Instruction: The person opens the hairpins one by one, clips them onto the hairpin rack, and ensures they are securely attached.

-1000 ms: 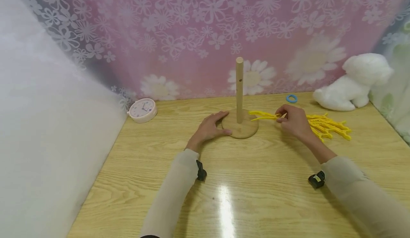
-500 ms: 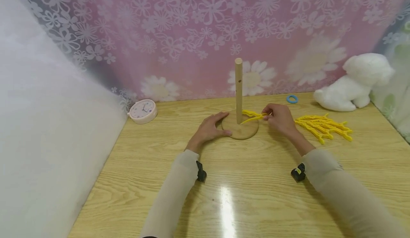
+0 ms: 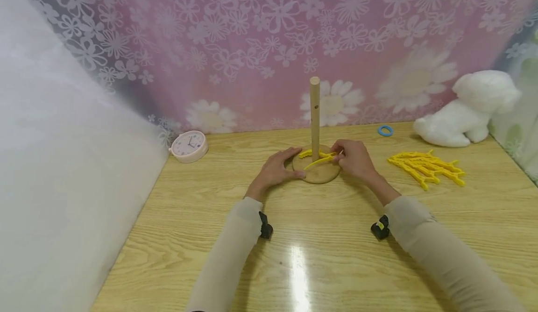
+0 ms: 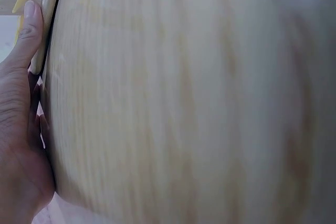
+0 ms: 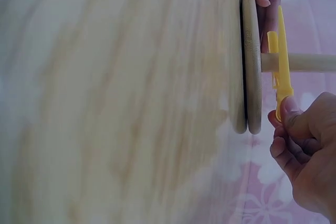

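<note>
A wooden stand has a round base and an upright post with small holes. My left hand grips the base's left side, fingers at the back edge and thumb at the front; in the left wrist view its thumb lies along the rim. My right hand pinches a yellow forked plastic piece by its joined end, between thumb and index finger. Low over the base, the prongs of the piece lie on either side of the post. The left hand's other fingertips are partly hidden.
A pile of several yellow branched plastic pieces lies to the right. Behind it are a blue ring and a white plush dog. A pale pink clock stands at the back left, and a floral curtain hangs behind the table.
My right hand has moved left with the yellow piece, away from the pile, bringing its prongs from the base's right edge to around the post. The left hand has stayed on the base.
</note>
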The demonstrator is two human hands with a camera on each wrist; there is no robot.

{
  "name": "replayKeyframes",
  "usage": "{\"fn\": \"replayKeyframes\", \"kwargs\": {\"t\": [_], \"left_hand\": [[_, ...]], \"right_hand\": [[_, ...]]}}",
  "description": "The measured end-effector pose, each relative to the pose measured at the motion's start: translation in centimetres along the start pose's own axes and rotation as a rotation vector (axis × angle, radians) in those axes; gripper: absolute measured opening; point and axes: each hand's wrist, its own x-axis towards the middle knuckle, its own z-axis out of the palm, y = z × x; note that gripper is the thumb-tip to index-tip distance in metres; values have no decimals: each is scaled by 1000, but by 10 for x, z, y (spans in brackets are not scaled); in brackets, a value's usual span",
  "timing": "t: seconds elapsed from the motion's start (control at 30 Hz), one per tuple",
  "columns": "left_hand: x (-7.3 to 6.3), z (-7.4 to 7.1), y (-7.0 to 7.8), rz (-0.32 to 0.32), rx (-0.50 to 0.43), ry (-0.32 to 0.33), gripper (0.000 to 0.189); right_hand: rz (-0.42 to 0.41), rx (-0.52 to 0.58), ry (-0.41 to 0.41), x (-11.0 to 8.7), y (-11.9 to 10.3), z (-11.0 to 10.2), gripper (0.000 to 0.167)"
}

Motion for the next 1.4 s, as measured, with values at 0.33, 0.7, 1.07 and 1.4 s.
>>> {"fn": "replayKeyframes", "kwargs": {"t": [0.33, 0.7, 1.07, 1.4], "left_hand": [[2, 0, 4, 2, 6, 6, 89], [1, 0, 3, -18, 16, 4, 88], [0, -2, 0, -18, 15, 10, 89], [-2, -1, 3, -34, -5, 0, 90]], "right_hand": [[17, 4, -1, 3, -1, 3, 13], [-7, 3, 1, 2, -3, 5, 16], [65, 44, -50, -3, 0, 0, 25], [155, 208, -80, -12, 3, -4, 36]]}}
